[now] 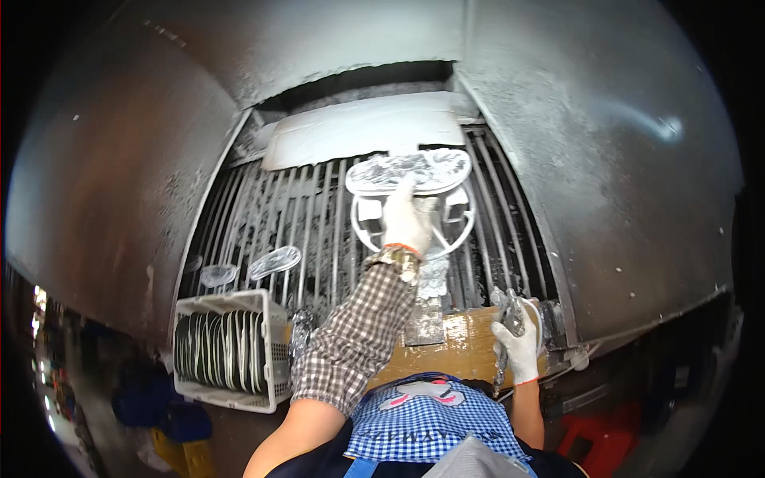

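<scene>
My left hand (409,219), in a white glove below a checked sleeve, reaches forward and grips the near edge of a long oval shoe sole (374,173). The sole has a white rim and a dark, white-streaked face. It lies above a round white ring stand (358,223), which my forearm and hand partly cover. Near the front edge, my gloved right hand (522,350) is closed around a spray gun (511,312) smeared with grey and white. A pale hose curves beside that hand.
Two more soles, one (275,262) tilted and one (218,276) flatter, lie on the metal bar grate (319,231). A white basket (275,350) holds several dark upright pieces. White-coated cardboard (358,127) covers the back. Metal walls (598,159) enclose both sides; a taped brown board (470,342) runs along the front.
</scene>
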### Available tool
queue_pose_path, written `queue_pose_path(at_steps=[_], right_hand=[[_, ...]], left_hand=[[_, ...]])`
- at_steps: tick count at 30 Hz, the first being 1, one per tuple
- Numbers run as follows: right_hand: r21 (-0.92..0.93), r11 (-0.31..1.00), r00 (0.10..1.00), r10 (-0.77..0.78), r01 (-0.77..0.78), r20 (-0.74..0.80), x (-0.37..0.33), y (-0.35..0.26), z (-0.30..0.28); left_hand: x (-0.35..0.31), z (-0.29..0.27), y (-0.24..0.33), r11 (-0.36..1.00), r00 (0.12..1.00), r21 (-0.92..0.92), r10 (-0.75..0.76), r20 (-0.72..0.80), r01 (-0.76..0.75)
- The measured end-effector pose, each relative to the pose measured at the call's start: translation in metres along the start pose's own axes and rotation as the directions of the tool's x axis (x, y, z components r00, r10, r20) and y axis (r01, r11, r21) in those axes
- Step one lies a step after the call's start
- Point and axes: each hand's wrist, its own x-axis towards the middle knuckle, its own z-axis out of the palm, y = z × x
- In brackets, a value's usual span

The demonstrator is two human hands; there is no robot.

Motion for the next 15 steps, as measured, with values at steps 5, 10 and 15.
queue_pose_path(at_steps=[5, 10, 15], right_hand=[[-0.115, 0.990, 0.994, 0.070, -0.080, -0.090, 0.004, 0.011, 0.010], [-0.149, 0.988, 0.999, 0.040, -0.045, -0.036, 0.007, 0.034, 0.011], [-0.144, 0.977, 0.987, 0.152, -0.159, -0.059, 0.006, 0.035, 0.020]], left_hand=[[-0.018, -0.014, 0.008, 0.910, 0.999, -0.411, 0.052, 0.010, -0.043], [-0.052, -0.089, 0.077, 0.952, 0.953, -0.046, 0.304, 0.011, -0.303], [-0.042, -0.187, 0.114, 0.935, 0.936, -0.195, 0.245, -0.252, -0.297]])
